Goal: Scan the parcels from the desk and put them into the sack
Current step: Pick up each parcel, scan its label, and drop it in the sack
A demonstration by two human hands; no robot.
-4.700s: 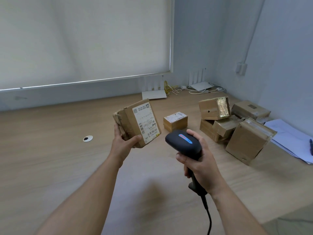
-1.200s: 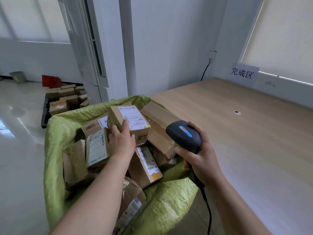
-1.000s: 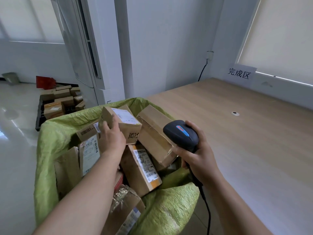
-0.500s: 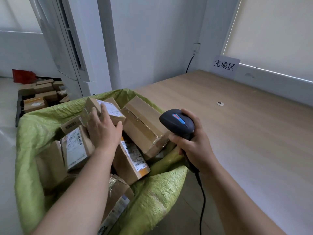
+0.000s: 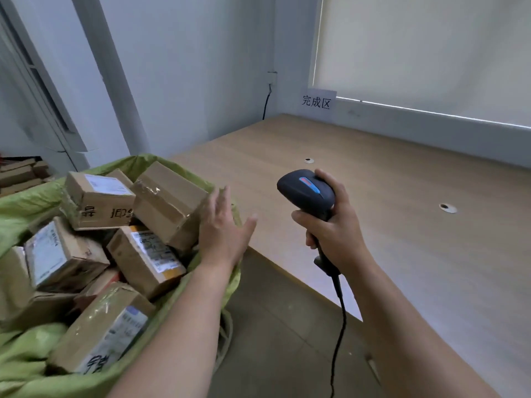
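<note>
The green sack (image 5: 34, 193) stands at the left, full of several brown cardboard parcels. The labelled parcel (image 5: 99, 201) lies on top of the pile near the sack's far rim. My left hand (image 5: 225, 225) hovers over the sack's right rim, fingers straight and empty, beside a plain brown parcel (image 5: 169, 205). My right hand (image 5: 334, 225) grips the black barcode scanner (image 5: 307, 193) by its handle above the desk's edge. The scanner's cable (image 5: 339, 326) hangs down.
The wooden desk (image 5: 402, 225) stretches to the right, with two round cable holes and a white paper sign (image 5: 316, 101) at the far wall. More boxes (image 5: 20, 175) lie on the floor at the far left. Tiled floor shows between sack and desk.
My left hand has let go of the labelled parcel, which now lies in the sack, and has drawn back to the right, open. The view has swung right towards the desk.
</note>
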